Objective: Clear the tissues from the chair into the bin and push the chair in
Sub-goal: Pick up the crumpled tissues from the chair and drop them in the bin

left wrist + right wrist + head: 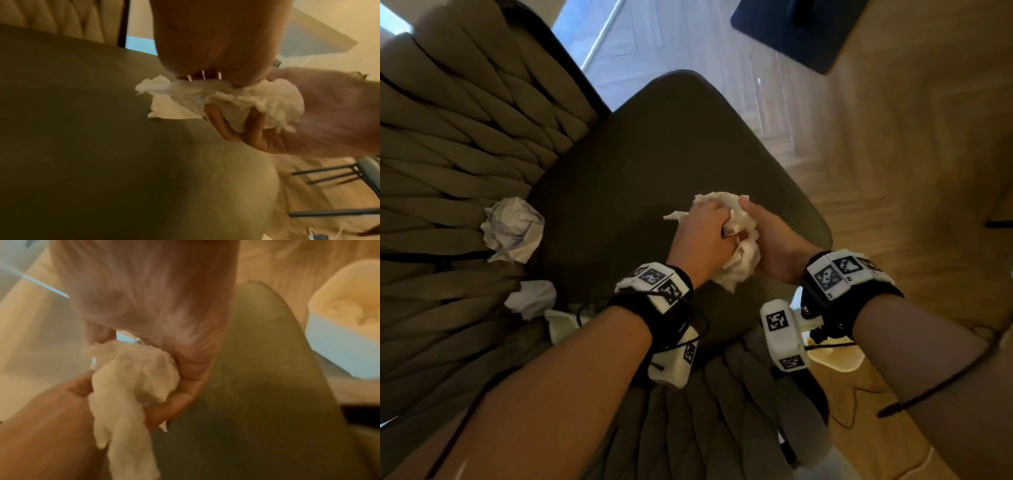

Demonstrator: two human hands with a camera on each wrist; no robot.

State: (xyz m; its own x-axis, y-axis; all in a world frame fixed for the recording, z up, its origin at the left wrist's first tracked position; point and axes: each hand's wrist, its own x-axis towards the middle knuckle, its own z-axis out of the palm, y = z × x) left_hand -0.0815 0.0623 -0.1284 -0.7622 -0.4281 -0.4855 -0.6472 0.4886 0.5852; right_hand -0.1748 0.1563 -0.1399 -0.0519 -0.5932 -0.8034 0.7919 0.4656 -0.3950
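Both hands (pixel 736 240) round crumpled tissue wad (pixel 739 260)

The floor (pixel 893 144) is of light wood laid in a herringbone pattern, and warm light falls on it. At the top of the head view, a dark blue mat (pixel 791 31) lies on this floor, with a black object standing on it, too dark to tell what it is. To the upper left there is a bright glass pane (pixel 585 31) with a pale frame, where bluish daylight comes in. In the left wrist view, thin black metal legs (pixel 329 175) of another piece of furniture stand on the floor at the right, and a grey slanted panel (pixel 312 37) shows before a cream-coloured wall (pixel 359 19).
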